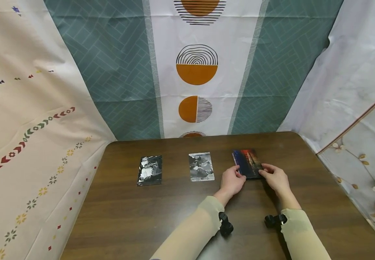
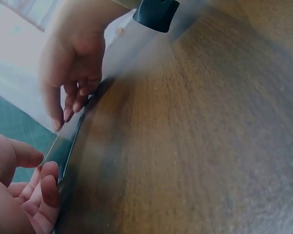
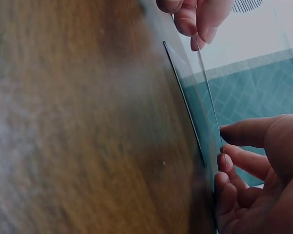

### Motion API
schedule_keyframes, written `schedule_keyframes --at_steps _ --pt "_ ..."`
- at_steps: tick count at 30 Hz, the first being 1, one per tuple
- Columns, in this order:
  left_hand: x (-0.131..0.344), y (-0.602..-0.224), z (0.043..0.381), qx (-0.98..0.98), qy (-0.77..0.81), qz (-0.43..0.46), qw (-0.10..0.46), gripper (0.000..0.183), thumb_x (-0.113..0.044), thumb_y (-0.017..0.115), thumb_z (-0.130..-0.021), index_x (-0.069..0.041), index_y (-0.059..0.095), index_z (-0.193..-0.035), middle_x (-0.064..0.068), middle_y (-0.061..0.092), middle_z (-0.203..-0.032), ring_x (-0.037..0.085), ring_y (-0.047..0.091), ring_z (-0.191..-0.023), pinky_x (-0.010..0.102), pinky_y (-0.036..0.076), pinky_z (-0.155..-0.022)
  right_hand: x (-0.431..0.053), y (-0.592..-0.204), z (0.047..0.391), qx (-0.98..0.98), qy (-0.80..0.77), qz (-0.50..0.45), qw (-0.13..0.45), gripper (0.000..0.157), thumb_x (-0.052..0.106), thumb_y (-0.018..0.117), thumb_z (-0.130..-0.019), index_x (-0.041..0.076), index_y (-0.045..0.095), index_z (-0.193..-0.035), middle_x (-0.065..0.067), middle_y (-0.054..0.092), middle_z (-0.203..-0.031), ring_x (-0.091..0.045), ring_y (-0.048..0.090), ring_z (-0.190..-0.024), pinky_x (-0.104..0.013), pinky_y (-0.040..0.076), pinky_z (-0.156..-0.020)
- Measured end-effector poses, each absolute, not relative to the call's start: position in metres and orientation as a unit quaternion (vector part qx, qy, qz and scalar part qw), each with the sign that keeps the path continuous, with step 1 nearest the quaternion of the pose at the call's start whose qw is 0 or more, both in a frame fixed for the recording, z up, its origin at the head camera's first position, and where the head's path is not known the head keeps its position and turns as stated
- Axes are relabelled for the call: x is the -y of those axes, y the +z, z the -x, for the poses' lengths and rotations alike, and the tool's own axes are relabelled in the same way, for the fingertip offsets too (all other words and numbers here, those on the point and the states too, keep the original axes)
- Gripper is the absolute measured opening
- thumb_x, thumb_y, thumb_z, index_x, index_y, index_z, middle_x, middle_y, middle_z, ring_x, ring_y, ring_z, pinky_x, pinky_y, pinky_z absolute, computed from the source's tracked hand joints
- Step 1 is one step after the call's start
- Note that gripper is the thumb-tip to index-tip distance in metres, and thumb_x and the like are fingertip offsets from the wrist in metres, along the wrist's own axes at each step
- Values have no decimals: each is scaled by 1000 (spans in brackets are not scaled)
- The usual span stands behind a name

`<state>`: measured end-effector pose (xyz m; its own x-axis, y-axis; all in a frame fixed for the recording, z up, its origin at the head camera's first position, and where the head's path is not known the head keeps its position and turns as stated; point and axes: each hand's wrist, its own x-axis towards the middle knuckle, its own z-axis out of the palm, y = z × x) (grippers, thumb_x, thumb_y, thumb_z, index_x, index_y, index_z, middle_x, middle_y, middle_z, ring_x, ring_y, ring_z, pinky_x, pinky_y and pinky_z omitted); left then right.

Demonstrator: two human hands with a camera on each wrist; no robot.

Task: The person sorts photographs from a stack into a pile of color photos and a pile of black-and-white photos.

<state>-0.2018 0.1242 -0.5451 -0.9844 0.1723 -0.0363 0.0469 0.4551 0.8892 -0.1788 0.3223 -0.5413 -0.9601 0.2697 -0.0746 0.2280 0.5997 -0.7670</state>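
Note:
A colour photo print (image 1: 250,163), dark blue with a red and orange glow at its top, is at the right of the table. My left hand (image 1: 232,181) pinches its left edge between thumb and fingers. On the opposite side, near the lower right corner, my right hand (image 1: 276,179) pinches it too. In the right wrist view the print's thin edge stands a little above the tabletop, and a dark-edged sheet (image 3: 184,103) lies below it. To the left are two black-and-white prints, one (image 1: 201,167) at mid-table and a darker one (image 1: 149,170) farther left.
The prints are on a brown wooden table (image 1: 135,224) with rounded far corners. Patterned cloth (image 1: 119,72) hangs behind it, with pale cloths on both sides. A black wrist camera (image 1: 225,224) sits at the left cuff, another (image 1: 275,220) at the right.

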Motion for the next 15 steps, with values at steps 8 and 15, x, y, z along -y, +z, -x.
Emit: schedule_keyframes --at_steps 8,15 --pt "-121 -549 204 -869 486 -66 61 48 -17 79 -92 -6 72 -138 -14 61 -75 7 61 -75 29 55 -82 -319 -544 181 902 410 135 19 53 31 67 -105 -1 61 -147 -26 66 -133 -45 58 -126 -61 41 -108" --pt "-123 -553 207 -884 458 -71 67 49 -19 78 -91 -8 73 -138 -16 59 -73 6 61 -75 28 54 -80 -319 -545 183 912 385 136 17 52 32 66 -105 0 63 -146 -24 67 -129 -45 59 -124 -62 42 -106"
